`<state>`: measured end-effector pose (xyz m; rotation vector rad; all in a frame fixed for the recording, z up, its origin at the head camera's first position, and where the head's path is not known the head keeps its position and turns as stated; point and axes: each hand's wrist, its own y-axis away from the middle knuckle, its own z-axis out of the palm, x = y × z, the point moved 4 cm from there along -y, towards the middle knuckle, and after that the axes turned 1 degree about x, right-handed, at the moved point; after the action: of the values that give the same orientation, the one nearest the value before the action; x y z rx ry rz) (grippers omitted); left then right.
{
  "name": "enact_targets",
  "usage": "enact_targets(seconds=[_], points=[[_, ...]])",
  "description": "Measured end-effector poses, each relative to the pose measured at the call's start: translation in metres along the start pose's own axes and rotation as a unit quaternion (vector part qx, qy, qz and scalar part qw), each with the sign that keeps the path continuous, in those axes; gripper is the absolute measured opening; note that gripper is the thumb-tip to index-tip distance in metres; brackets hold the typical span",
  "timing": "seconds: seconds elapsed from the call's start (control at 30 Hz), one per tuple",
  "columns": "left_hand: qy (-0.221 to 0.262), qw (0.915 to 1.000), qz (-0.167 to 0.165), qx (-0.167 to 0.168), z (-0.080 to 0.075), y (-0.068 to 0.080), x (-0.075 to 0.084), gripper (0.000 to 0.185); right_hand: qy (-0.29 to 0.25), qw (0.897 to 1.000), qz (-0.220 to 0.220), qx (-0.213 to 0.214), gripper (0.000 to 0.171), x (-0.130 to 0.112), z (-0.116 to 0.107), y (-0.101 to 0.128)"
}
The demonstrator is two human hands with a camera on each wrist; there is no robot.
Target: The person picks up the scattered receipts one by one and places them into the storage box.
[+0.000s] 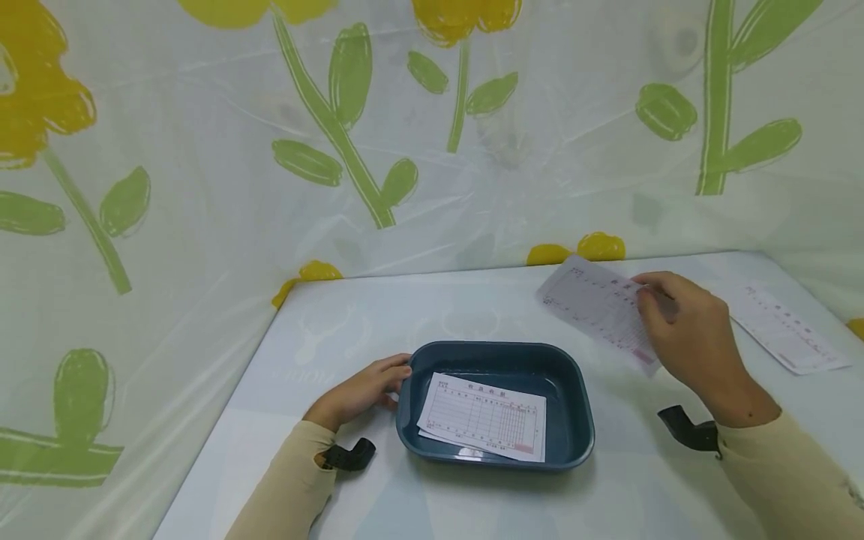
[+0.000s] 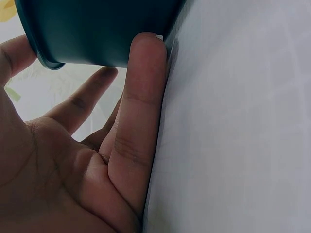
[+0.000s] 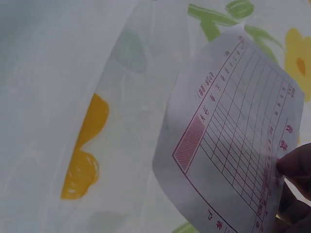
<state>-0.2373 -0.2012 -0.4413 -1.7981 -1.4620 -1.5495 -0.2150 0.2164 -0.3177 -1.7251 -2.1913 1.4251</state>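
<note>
A dark teal tray (image 1: 574,390) sits on the white table near its front, with a couple of red-lined paper slips (image 1: 482,416) lying in it. My left hand (image 1: 391,375) rests against the tray's left wall; in the left wrist view its straight fingers (image 2: 141,97) touch the tray (image 2: 97,29) from the side. To the right and further back, my right hand (image 1: 648,296) pinches another slip (image 1: 597,307) by its edge and holds it off the table. In the right wrist view my fingertips (image 3: 294,165) grip the slip (image 3: 233,131) at its right edge.
More slips (image 1: 786,330) lie on the table at the far right. A clear plastic curtain with yellow flowers and green leaves (image 1: 351,150) encloses the table at the back and left. Black wrist mounts (image 1: 347,456) sit on both sleeves.
</note>
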Motion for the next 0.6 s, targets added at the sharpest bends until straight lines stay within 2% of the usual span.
enact_targets(seconds=[0.37,0.6], points=[[-0.006,1.0000,-0.003,0.003,0.000,0.001,-0.001,0.058,-0.019,0.998,-0.056,-0.005,0.024,-0.035,-0.003,0.012],[-0.007,0.9999,-0.009,0.006,0.000,0.000,-0.001,0.059,-0.038,0.996,-0.073,-0.031,0.026,-0.048,0.003,0.020]])
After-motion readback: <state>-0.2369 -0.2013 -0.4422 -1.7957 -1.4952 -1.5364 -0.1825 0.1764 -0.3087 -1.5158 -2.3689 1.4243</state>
